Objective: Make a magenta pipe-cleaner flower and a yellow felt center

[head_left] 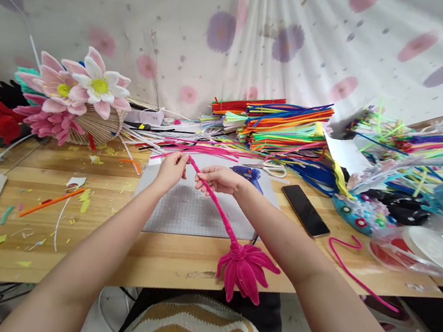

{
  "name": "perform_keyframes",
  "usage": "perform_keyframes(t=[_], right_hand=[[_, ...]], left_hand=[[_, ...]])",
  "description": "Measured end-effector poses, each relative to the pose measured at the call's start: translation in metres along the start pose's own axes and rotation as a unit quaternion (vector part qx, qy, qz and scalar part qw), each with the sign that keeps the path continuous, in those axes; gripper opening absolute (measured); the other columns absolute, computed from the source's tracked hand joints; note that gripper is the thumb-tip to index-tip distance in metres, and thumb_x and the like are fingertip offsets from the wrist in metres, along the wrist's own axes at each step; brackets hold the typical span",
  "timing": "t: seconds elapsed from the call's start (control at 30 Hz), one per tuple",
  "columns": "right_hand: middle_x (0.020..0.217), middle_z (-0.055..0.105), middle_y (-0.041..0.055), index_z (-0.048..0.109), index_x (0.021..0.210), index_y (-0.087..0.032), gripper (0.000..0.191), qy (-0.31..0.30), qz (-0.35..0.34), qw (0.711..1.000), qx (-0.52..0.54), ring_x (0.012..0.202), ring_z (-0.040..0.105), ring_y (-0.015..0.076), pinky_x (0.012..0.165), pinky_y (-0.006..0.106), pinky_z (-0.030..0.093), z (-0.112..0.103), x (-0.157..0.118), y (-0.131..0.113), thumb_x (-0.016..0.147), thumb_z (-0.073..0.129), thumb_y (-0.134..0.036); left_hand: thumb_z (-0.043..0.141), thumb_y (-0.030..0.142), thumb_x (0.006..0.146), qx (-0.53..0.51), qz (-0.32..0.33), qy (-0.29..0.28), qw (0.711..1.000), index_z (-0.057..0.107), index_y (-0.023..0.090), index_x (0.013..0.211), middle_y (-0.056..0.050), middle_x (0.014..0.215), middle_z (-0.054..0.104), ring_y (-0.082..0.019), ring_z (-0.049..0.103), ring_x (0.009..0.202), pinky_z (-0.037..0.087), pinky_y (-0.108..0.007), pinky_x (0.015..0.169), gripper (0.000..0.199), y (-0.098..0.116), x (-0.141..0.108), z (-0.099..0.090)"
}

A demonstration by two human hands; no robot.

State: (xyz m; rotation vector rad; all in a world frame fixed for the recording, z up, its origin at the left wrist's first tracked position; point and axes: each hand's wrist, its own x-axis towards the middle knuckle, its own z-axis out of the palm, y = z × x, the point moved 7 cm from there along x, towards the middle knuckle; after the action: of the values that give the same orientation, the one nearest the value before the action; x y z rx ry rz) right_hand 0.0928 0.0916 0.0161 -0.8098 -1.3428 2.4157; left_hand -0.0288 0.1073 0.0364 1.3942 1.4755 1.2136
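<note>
A magenta pipe-cleaner flower (245,272) hangs over the table's front edge, its petals towards me. From it a long wrapped stem (219,208) of the same colour runs up and left to my hands. My left hand (173,169) pinches the stem near its far end, where a thin pink strand sticks out to the left. A little nearer the flower, my right hand (217,180) has its fingers closed around the stem. Beneath both hands lies a grey cutting mat (172,217), and a blue glue gun (248,175) rests behind my right wrist.
Bundles of coloured pipe cleaners (286,125) are piled along the back. Finished fuzzy flowers (87,85) stand at left. A black phone (305,209), white-handled scissors (273,169), a loose pink pipe cleaner (355,272) and a plastic-wrapped roll (421,248) lie at right.
</note>
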Motion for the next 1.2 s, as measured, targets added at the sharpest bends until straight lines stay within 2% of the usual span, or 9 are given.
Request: perform_keyframes(t=[0.1,0.2,0.37,0.5,0.6,0.8,0.9,1.07,1.2], right_hand=[[0.068,0.069,0.0048,0.057,0.081,-0.008,0.010,0.012,-0.006,1.000,0.008,0.053,0.064,0.0085,0.053,0.016,0.053,-0.002,-0.001,-0.001,0.085,0.048,-0.011],[0.067,0.068,0.0043,0.057,0.081,-0.009,0.009,0.018,-0.009,1.000,0.011,0.052,0.064,0.0086,0.051,0.016,0.052,-0.003,-0.001,0.000,0.085,0.049,-0.011],[0.067,0.068,0.0045,0.058,0.081,-0.009,0.007,0.014,-0.007,1.000,0.010,0.053,0.064,0.0091,0.051,0.017,0.053,-0.002,0.002,0.001,0.084,0.052,-0.013],[0.066,0.068,0.0048,0.058,0.080,-0.009,0.009,0.036,-0.005,0.999,-0.004,0.054,0.063,0.0090,0.055,0.019,0.054,-0.005,0.004,0.002,0.084,0.051,-0.012],[0.067,0.068,0.0055,0.059,0.078,-0.009,0.011,0.065,-0.002,0.998,-0.027,0.054,0.064,0.0095,0.055,0.019,0.054,-0.011,0.003,0.002,0.084,0.050,-0.011],[0.066,0.068,0.0059,0.057,0.075,-0.008,0.013,0.091,-0.001,0.995,-0.036,0.053,0.063,0.0102,0.051,0.019,0.053,-0.014,-0.002,0.000,0.084,0.048,-0.010],[0.065,0.067,0.0054,0.057,0.076,-0.009,0.013,0.110,0.002,0.994,-0.013,0.051,0.062,0.0092,0.050,0.019,0.052,-0.015,-0.001,-0.003,0.085,0.047,-0.010],[0.064,0.067,0.0045,0.057,0.078,-0.009,0.018,0.134,0.010,0.991,0.010,0.052,0.063,0.0087,0.050,0.018,0.052,-0.013,0.005,-0.012,0.088,0.042,-0.009],[0.065,0.067,0.0049,0.057,0.080,-0.009,0.016,0.108,0.019,0.994,0.012,0.055,0.063,0.0097,0.054,0.020,0.053,-0.004,0.013,-0.016,0.088,0.043,-0.010]], left_hand=[[0.046,0.032,0.078,0.080,0.016,0.070,0.994,0.047,0.018,0.062,0.006,0.043,0.042,-0.008,0.044,0.037,0.035,-0.020,0.039,0.021,-0.003,-0.002,-0.012],[0.046,0.027,0.076,0.034,-0.041,0.102,0.993,0.047,0.018,0.060,0.007,0.042,0.039,-0.007,0.042,0.037,0.037,-0.019,0.039,0.018,-0.010,-0.005,-0.021],[0.054,0.035,0.076,-0.192,-0.117,-0.045,0.973,0.054,0.017,0.082,0.002,0.066,0.056,-0.008,0.055,0.052,0.049,-0.023,0.052,0.020,-0.007,-0.013,0.006],[0.064,0.038,0.069,-0.150,-0.119,-0.102,0.976,0.054,0.014,0.070,0.002,0.059,0.055,-0.007,0.053,0.050,0.049,-0.025,0.055,0.026,-0.002,-0.018,0.016],[0.064,0.027,0.069,-0.114,-0.087,-0.035,0.989,0.054,0.014,0.066,0.007,0.049,0.045,-0.004,0.042,0.043,0.046,-0.023,0.053,0.018,0.001,-0.011,-0.007],[0.039,0.032,0.087,-0.108,-0.051,0.210,0.970,0.038,0.019,0.062,0.008,0.042,0.026,-0.005,0.022,0.039,0.027,-0.024,0.046,0.029,-0.005,0.002,-0.103],[0.032,0.044,0.088,0.048,-0.032,0.201,0.978,0.035,0.020,0.058,0.006,0.043,0.030,-0.006,0.027,0.039,0.026,-0.026,0.047,0.039,-0.016,0.004,-0.123],[0.060,0.033,0.073,0.262,0.014,0.115,0.958,0.054,0.017,0.078,-0.003,0.073,0.058,-0.020,0.056,0.073,0.043,-0.037,0.069,0.019,-0.030,0.000,-0.099],[0.066,0.022,0.065,0.331,0.278,0.058,0.900,0.047,0.020,0.115,-0.013,0.128,0.045,-0.031,0.034,0.125,0.030,-0.048,0.100,0.054,0.014,-0.019,-0.044]])
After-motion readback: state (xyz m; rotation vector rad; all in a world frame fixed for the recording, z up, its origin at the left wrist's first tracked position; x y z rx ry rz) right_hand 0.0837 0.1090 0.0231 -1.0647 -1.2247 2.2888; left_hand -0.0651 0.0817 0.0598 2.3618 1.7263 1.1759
